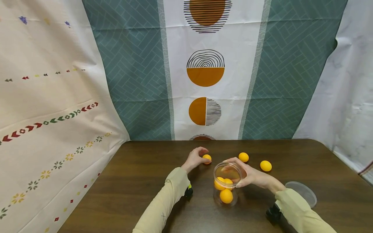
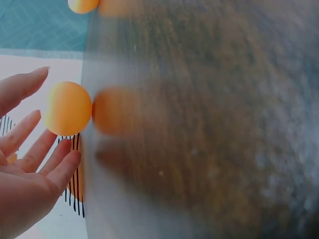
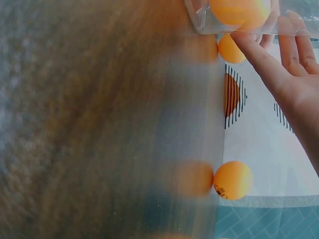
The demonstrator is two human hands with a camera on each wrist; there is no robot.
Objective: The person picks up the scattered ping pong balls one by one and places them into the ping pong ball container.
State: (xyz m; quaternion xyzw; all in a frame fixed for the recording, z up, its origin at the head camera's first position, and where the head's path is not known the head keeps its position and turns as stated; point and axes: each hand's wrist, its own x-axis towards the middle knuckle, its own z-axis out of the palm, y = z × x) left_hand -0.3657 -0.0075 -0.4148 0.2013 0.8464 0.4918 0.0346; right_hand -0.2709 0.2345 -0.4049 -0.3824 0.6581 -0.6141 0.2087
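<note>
My left hand [image 1: 194,159] reaches to an orange ping-pong ball [image 1: 207,159] on the table. In the left wrist view its thumb and fingers spread around that ball [image 2: 68,108], with a gap showing at the thumb. A clear plastic jar [image 1: 227,184] stands to the right, its mouth uncovered. My right hand [image 1: 247,173] grips the jar from its right side, thumb near the front and fingers behind the rim. Inside the jar several orange balls [image 1: 226,196] show through the wall. The right wrist view catches only the jar's lower part [image 3: 202,20].
Two more orange balls lie on the dark wooden table [image 1: 140,181]: one ball [image 1: 243,157] behind the right hand, another ball [image 1: 265,166] farther right. A translucent round lid [image 1: 301,193] lies beside the right forearm. Patterned cloth [image 1: 140,81] hangs along the table's back edge.
</note>
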